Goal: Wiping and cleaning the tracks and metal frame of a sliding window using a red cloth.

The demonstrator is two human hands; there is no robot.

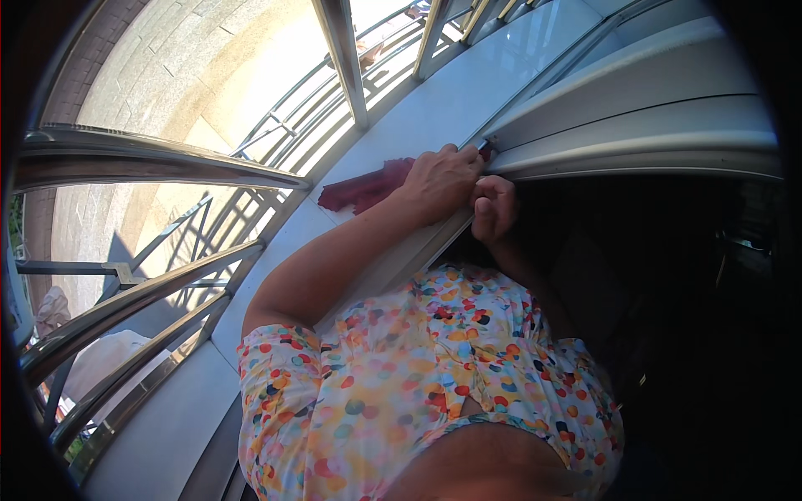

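My left hand (443, 183) reaches across the sill, its fingers bent at the lower corner of a sliding window frame. A dark red cloth (366, 186) lies rumpled on the white sill under and beside the wrist. A bit of dark red also shows past the fingertips, so the hand appears to grip the cloth. Close beside, my right hand (495, 208) is curled near the left fingertips, at the inner edge of the window track (451, 237). Whether it holds anything is hidden.
Shiny metal bars (163, 156) stand along the outer side of the white tiled sill (432, 106). A pale window sash (626, 134) extends to the right. Beyond the bars are an outer metal rack (276, 122) and sunlit paving (182, 81) below. The room at right is dark.
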